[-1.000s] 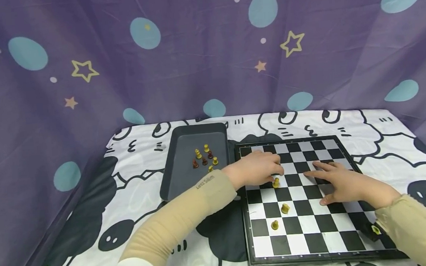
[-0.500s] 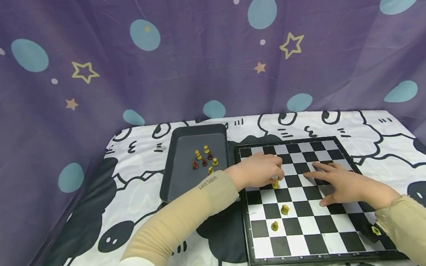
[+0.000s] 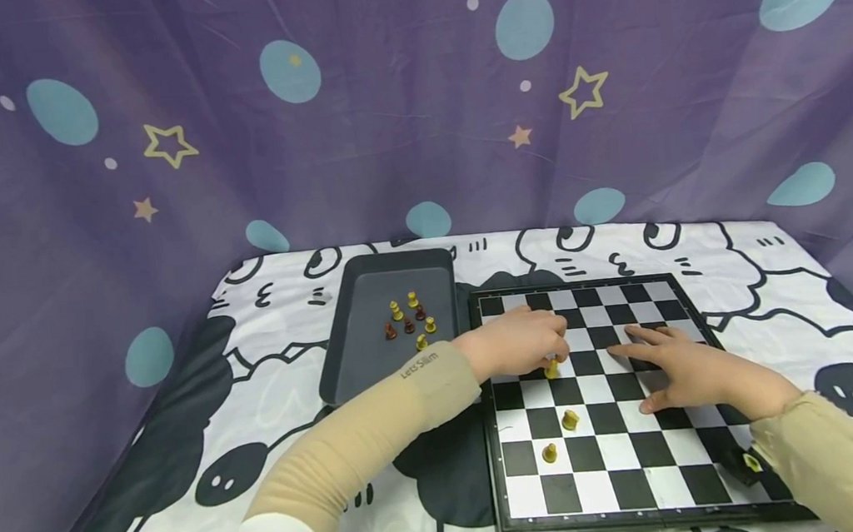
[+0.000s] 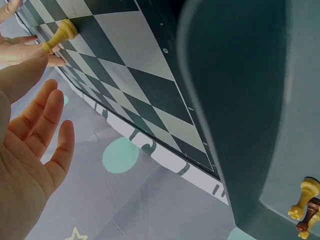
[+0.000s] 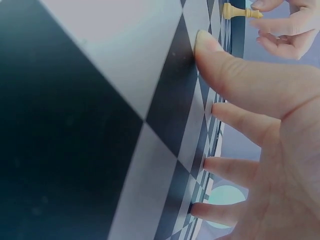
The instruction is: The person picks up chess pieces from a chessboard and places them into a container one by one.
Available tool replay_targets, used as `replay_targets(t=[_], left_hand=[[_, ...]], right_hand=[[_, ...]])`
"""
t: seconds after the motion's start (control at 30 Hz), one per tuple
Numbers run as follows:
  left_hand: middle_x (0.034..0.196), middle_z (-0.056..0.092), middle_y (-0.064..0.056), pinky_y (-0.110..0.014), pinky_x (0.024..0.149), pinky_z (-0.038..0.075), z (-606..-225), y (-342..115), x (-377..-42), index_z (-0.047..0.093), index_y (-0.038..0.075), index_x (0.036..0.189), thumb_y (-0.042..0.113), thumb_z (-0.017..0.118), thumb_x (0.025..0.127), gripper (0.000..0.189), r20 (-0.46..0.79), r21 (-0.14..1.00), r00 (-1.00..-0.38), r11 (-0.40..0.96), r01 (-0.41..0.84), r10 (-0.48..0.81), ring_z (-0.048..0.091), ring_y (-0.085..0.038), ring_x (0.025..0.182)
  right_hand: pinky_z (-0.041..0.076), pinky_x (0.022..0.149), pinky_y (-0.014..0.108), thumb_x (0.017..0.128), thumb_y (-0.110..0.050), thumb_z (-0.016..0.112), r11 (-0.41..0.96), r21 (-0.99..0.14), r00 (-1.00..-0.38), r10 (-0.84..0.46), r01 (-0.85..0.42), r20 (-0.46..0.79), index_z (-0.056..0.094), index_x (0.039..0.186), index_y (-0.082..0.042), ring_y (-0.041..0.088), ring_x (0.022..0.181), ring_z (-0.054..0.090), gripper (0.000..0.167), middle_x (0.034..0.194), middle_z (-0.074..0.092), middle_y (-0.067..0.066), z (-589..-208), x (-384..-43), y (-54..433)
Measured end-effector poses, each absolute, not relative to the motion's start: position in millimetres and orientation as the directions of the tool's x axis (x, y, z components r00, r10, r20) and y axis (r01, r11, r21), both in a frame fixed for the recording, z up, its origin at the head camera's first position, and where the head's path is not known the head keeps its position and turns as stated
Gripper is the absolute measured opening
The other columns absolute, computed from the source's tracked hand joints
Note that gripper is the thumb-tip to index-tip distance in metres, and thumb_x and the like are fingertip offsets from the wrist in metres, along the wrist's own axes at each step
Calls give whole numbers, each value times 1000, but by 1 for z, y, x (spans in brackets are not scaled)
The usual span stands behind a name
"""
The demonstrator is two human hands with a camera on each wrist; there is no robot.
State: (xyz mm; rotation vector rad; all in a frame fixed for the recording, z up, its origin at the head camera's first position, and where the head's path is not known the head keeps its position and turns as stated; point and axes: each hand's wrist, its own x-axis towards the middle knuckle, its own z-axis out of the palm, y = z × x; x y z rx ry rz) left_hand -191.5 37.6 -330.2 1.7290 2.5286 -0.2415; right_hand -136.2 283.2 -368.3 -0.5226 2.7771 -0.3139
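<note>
Thumb and finger of my left hand (image 3: 522, 339) pinch the top of a yellow chess piece (image 4: 63, 33), whose base is down at the chessboard (image 3: 639, 443). The other left fingers extend loosely beyond it. In the right wrist view the same piece stands out sideways from the checkered surface. My right hand (image 3: 686, 369) is spread over the right part of the board, its fingertips resting on the squares and nothing in its grasp. Two more yellow chess pieces, one (image 3: 570, 420) and another (image 3: 550, 453), stand closer to the board's front left.
Left of the board lies a dark grey tray (image 3: 368, 291) with yellow and dark red chess pieces (image 3: 409, 324) inside, its lower part behind the left sleeve (image 3: 385, 411). A cartoon-print cloth (image 3: 286, 398) covers the table. Behind hangs a purple curtain (image 3: 402, 151).
Over the last second my left fingers closed on the top of the yellow chess piece, which shifted very slightly. My right hand has stayed in place.
</note>
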Motion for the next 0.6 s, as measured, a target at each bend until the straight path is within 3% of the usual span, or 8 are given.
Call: replay_targets(t=[0.6], left_hand=[[113, 60, 6, -24, 84, 44, -334, 40, -195, 71, 26, 107, 20, 64, 91, 19, -157, -64, -371, 366, 928, 915, 56, -8, 103]], right_hand=[[30, 90, 74, 61, -46, 81, 912, -252, -891, -382, -322, -244, 52, 135, -17, 66, 123, 25, 85, 145, 31, 31, -369, -136, 284]])
